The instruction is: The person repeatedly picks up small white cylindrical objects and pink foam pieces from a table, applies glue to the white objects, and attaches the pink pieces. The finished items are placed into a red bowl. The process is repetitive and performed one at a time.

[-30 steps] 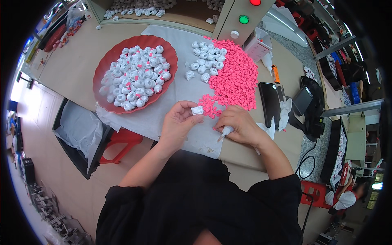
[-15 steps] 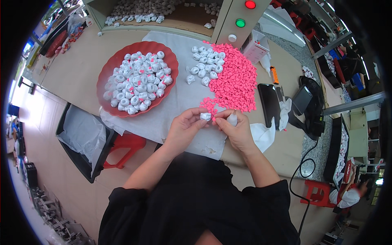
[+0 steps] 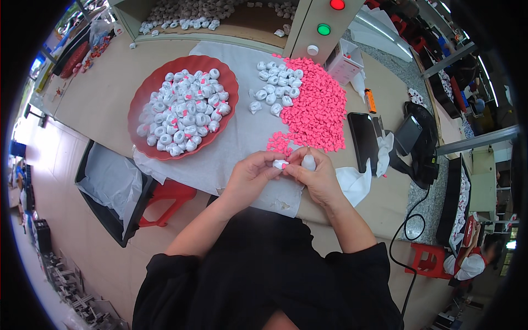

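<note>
My left hand (image 3: 248, 177) and my right hand (image 3: 316, 179) meet over the white cloth (image 3: 236, 143) near the table's front edge. Together the fingertips pinch a small white piece (image 3: 280, 164) with a pink bit on it. My right hand also carries a small white bottle-like thing (image 3: 308, 161) between thumb and fingers. Just beyond the hands lies a heap of small pink pieces (image 3: 316, 107). A cluster of white pieces (image 3: 273, 88) lies at the heap's left edge. A red round tray (image 3: 223, 74) to the left holds many white pieces with pink bits.
A black phone (image 3: 363, 140) and crumpled white tissue (image 3: 353, 184) lie right of the hands. A box with red and green lamps (image 3: 324, 22) stands behind. More white pieces fill a bin (image 3: 192, 11) at the back. A red stool (image 3: 168, 195) and lined black bin (image 3: 107, 190) stand below left.
Both hands have come together at the cloth's front edge; earlier the left held the white piece alone and the right rested apart. Now both pinch the piece.
</note>
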A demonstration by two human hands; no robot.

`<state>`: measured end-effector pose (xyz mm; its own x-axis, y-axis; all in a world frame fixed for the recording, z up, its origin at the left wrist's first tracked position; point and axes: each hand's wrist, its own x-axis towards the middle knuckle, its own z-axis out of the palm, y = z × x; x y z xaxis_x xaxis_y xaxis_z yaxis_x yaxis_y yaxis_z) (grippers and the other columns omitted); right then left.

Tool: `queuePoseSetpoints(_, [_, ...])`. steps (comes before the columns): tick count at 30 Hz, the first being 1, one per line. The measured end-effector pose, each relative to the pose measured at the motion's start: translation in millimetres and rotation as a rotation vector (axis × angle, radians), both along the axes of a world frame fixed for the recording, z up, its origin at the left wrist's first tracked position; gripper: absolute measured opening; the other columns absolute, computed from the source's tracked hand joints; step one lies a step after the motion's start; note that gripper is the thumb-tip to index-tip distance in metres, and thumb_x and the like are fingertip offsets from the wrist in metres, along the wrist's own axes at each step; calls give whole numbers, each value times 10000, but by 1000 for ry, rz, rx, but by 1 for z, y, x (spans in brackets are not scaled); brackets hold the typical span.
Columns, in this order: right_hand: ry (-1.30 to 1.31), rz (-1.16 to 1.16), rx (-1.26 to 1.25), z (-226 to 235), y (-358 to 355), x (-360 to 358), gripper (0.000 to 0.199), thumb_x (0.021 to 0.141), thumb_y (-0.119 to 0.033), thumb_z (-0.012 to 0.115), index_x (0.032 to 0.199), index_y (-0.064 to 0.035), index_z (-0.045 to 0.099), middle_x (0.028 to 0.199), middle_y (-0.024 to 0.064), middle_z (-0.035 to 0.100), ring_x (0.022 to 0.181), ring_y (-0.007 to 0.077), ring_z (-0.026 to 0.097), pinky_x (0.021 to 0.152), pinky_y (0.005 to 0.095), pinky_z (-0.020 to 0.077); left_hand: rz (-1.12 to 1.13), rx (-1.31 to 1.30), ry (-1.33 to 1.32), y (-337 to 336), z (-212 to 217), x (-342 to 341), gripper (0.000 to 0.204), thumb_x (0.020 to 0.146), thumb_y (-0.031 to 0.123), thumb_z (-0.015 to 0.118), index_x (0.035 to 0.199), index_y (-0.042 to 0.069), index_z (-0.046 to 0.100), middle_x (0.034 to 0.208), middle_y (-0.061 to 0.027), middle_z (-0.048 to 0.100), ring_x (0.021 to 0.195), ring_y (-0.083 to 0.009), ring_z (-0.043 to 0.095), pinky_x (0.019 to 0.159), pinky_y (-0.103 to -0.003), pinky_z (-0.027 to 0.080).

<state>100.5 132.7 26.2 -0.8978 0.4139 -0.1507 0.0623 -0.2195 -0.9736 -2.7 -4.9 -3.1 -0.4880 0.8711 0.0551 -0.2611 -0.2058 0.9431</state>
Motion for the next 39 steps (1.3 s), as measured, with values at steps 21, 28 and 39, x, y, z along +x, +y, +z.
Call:
queuePoseSetpoints(21, [19, -108, 280, -6, -12, -1, 100, 768, -48, 648, 838, 18, 623, 771, 33, 610, 719, 63, 535, 614, 211, 432, 54, -52, -178, 2, 8, -1, 238, 837, -15, 518, 1070, -36, 561, 926, -83, 617, 811, -115, 588, 746, -249, 490])
queuePoseSetpoints(28, [58, -119, 422, -15, -14, 0, 71, 754, -28, 630, 806, 10, 602, 736, 58, 595, 689, 94, 541, 605, 240, 429, 92, -45, -188, 4, 4, 1, 231, 824, -40, 500, 1043, -36, 574, 907, -90, 617, 802, -122, 596, 749, -270, 503])
queuePoseSetpoints(39, [153, -135, 580, -19, -17, -1, 96, 738, -12, 632, 817, 9, 583, 744, 85, 591, 676, 133, 554, 607, 261, 435, 101, -37, -197, 5, 1, 1, 232, 815, -61, 487, 1029, -44, 573, 906, -105, 624, 823, -139, 607, 767, -283, 503])
